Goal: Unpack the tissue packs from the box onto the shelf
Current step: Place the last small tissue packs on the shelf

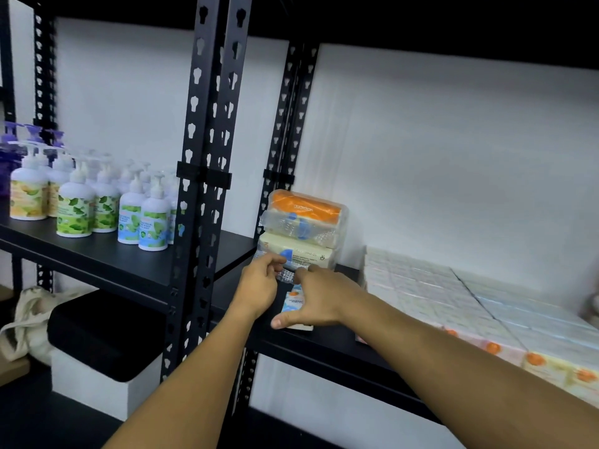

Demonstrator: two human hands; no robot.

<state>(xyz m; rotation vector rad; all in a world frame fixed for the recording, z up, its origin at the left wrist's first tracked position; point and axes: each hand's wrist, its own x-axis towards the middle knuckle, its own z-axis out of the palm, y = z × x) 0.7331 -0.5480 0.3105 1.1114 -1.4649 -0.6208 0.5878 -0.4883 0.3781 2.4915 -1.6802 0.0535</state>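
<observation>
A tissue pack (294, 301) in clear wrap with an orange and blue print lies on the black shelf (340, 338), near its front edge. My left hand (259, 286) pinches the crinkled wrap at the pack's far end. My right hand (319, 298) lies over the pack, fingers on the wrap and thumb spread toward the shelf edge. Just behind stands a stack of two tissue packs (303, 231), orange-topped one above a cream one. No box is in view.
Rows of flat white tissue packs (470, 306) fill the shelf to the right. Black slotted uprights (207, 176) divide the bays. Several pump bottles (107, 205) stand on the left shelf. Below left sit a black case (107, 332) and a cloth bag (26, 319).
</observation>
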